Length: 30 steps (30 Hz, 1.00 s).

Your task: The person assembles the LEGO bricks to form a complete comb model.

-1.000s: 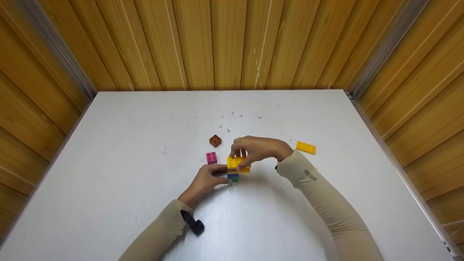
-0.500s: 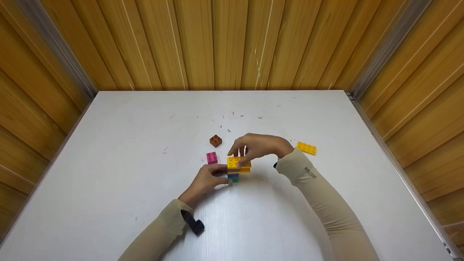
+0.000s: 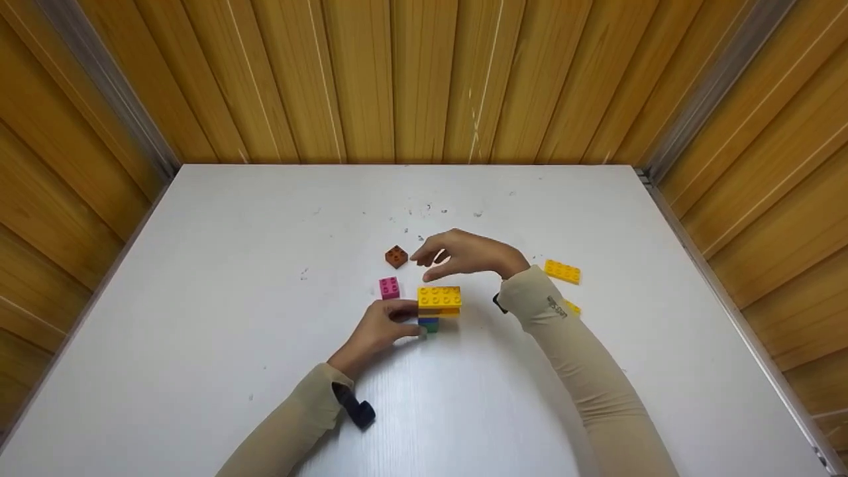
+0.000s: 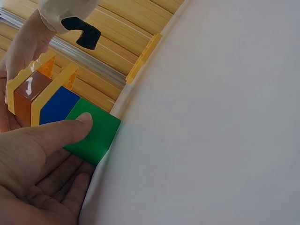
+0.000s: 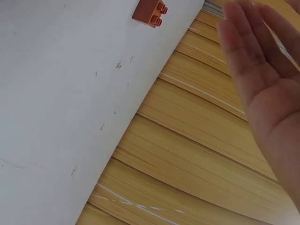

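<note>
From above the person's side, the head camera looked forward and down over the white table point(image 3: 252, 278), taking in much of it and the wood-patterned panels point(image 3: 424, 79) behind. The left wrist camera sat close to the left hand point(image 3: 379, 328), its tilted view facing past the thumb to the block stack point(image 4: 58, 105) from low over the tabletop; it shared that stack and the right hand point(image 3: 467, 255) with the head view. The right wrist camera, also tilted, faced past a near palm toward the panels, sharing the brown brick point(image 5: 148, 13) with the head view.
</note>
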### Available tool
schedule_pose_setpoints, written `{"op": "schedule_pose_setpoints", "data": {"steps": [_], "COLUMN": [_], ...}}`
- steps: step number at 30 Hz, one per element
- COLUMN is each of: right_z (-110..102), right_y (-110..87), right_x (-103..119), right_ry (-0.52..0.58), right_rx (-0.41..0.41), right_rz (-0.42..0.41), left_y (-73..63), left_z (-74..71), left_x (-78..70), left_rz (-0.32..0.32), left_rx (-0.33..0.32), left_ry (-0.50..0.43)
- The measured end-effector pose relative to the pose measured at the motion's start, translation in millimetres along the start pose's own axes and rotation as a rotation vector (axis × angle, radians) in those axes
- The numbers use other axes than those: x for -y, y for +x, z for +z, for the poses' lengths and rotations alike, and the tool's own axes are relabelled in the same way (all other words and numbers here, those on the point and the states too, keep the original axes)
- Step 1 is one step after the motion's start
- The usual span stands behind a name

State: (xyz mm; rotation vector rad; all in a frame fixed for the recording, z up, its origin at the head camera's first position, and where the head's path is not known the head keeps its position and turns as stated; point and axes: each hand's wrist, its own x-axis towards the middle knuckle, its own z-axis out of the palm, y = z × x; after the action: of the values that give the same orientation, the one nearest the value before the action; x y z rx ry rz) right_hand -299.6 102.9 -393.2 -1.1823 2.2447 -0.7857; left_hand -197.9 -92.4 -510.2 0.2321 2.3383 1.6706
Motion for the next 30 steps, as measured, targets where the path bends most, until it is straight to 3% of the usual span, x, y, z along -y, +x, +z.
{"op": "schedule_pose_setpoints", "data": {"steps": [8, 19, 30], "right_z": [2, 8, 14], "right_y": [13.4, 31.1, 46.3], "right_x": [-18, -39, -51], "right_ry": [0.062, 0.077, 0.04], "right_rx": [-0.055, -0.116, -0.124], "right_rz": [-0.004, 0.061, 0.093], "left_y": [-0.2, -0.9, 1.8], "left_z": [0.9, 0.1, 0.1], "left_x": [-1.8, -3.7, 0.7], "left_rz": [-0.024, -0.057, -0.021], "left_rx": [0.003, 0.0, 0.004], "left_ry": [0.005, 0.013, 0.015]}}
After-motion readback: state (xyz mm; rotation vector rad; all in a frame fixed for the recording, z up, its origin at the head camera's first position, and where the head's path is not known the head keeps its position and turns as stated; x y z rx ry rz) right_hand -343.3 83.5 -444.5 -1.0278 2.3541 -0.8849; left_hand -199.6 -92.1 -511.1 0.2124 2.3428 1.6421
